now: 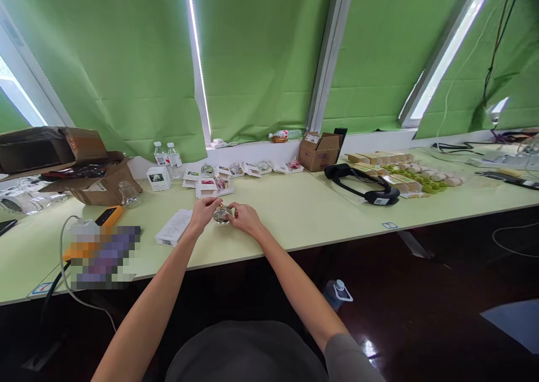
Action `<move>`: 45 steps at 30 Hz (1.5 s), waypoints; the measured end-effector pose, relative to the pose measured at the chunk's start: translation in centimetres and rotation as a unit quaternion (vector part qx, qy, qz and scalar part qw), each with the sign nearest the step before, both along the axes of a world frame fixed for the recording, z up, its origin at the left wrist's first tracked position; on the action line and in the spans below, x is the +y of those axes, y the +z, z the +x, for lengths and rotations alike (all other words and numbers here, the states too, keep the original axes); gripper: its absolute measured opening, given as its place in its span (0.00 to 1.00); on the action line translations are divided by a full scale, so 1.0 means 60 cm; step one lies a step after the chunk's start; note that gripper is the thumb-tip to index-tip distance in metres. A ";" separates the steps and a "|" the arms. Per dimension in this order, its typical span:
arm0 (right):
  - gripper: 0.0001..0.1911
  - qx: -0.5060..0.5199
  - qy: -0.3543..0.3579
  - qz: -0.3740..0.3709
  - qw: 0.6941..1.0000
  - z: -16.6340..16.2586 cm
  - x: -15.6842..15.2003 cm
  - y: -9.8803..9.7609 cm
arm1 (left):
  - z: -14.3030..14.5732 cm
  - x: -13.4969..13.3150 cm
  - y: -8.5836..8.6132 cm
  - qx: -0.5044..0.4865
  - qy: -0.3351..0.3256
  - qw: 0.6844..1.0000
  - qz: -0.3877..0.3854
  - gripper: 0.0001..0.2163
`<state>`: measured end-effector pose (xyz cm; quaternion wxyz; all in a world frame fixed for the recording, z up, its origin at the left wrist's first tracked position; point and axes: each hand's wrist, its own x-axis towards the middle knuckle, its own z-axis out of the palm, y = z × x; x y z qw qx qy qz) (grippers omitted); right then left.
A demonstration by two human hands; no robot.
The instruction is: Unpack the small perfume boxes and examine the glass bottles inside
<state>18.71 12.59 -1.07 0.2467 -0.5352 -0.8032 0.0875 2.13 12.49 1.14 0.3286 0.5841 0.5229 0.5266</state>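
Note:
Near the front of the pale green table (290,219), a small round, clear, shiny item (221,216) with a gold-coloured top sits between my hands. My left hand (204,212) pinches at its gold top with fingertips closed. From the other side, my right hand (245,218) grips the round body between thumb and fingers. The item's exact kind is too small to make out. A flat white box (174,228) lies just left of my left hand. Behind my hands are several small white packs (205,188) with similar shiny items in or beside them.
To the left are an upright white box (159,178), water bottles (174,156), an open cardboard box (95,184), a clear jar (129,194) and an orange device (110,216). A brown carton (319,152), black headset (364,184) and egg-like items in trays (433,183) stand right.

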 end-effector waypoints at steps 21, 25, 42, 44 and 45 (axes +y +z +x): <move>0.18 -0.002 0.005 -0.012 1.000 0.000 0.000 0.000 | 0.011 0.005 -0.004 -0.063 0.028 0.997 -0.028 0.13; 0.18 -0.003 0.003 -0.015 1.000 0.000 0.001 -0.001 | 0.013 0.009 -0.007 -0.072 0.014 0.997 -0.005 0.13; 0.18 0.001 0.005 -0.023 1.000 0.000 0.002 0.003 | 0.008 0.019 -0.041 -0.147 -0.063 0.987 -0.020 0.24; 0.18 0.001 0.004 -0.024 1.000 0.000 0.001 0.003 | 0.010 0.018 -0.043 -0.150 -0.056 0.987 -0.009 0.25; 0.19 0.001 0.004 -0.025 1.000 0.000 0.001 0.004 | 0.010 0.017 -0.044 -0.150 -0.053 0.987 -0.003 0.25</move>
